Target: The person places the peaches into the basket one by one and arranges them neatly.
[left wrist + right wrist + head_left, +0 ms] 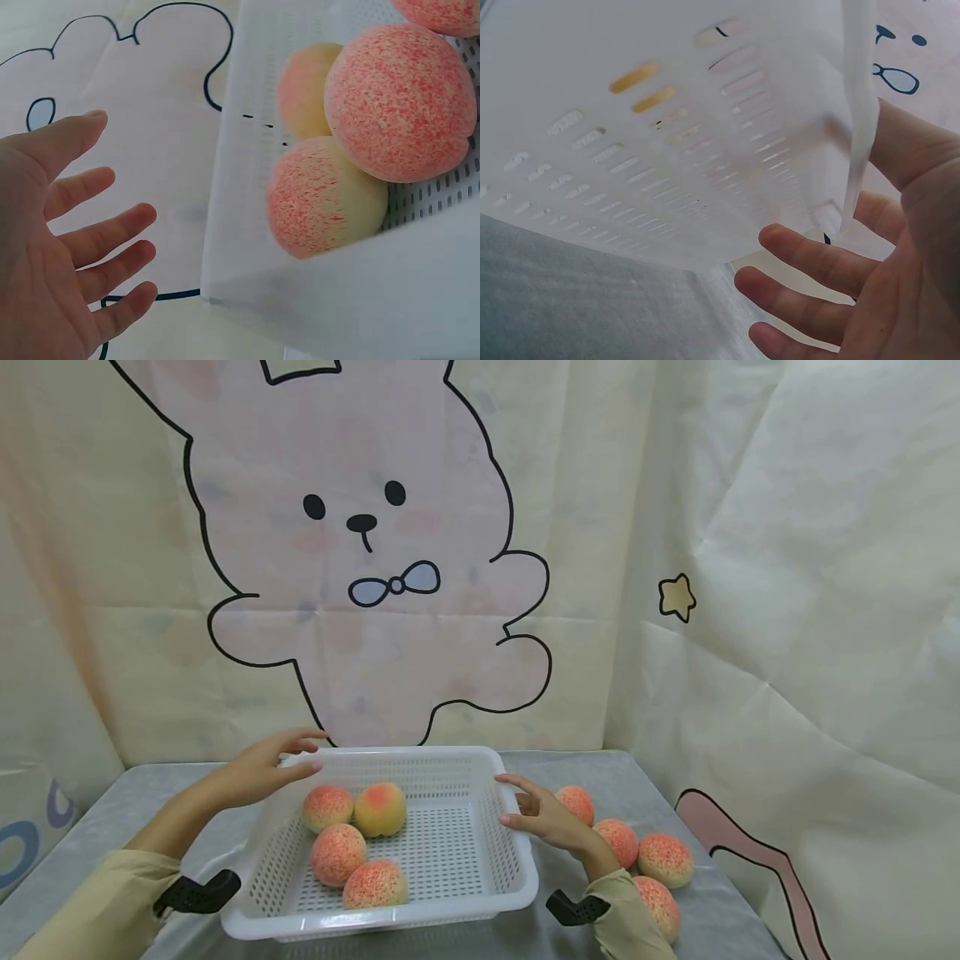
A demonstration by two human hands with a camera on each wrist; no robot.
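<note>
"How do the person's hands stand?"

"The left hand point(262, 767) is spread, fingers slightly bent, by the far left corner of the white basket point(442, 835). The left wrist view shows its fingertips apart from the wall."

"And the right hand point(546, 814)?"

"It holds the basket's right rim, with thumb and forefinger over the edge and the other fingers loosely bent outside. How firmly it grips, one cannot tell."

"What lies in the basket?"

"Four fruits, clustered in its left half: a yellower peach point(380, 810) with a pink top and three speckled ones, the nearest speckled peach point(375, 885) close to the front wall."

"Are there others?"

"Yes, four loose peaches point(665, 860) sit to the right of the basket, partly behind the right forearm, on the grey-covered counter point(187, 772)."

"And farther out?"

"Beige sleeves point(105, 902) reach in from either side of the basket. Behind it hangs a pale cloth point(577, 568) printed with a pink bear point(360, 643) in a blue bow tie point(396, 585)."
</note>
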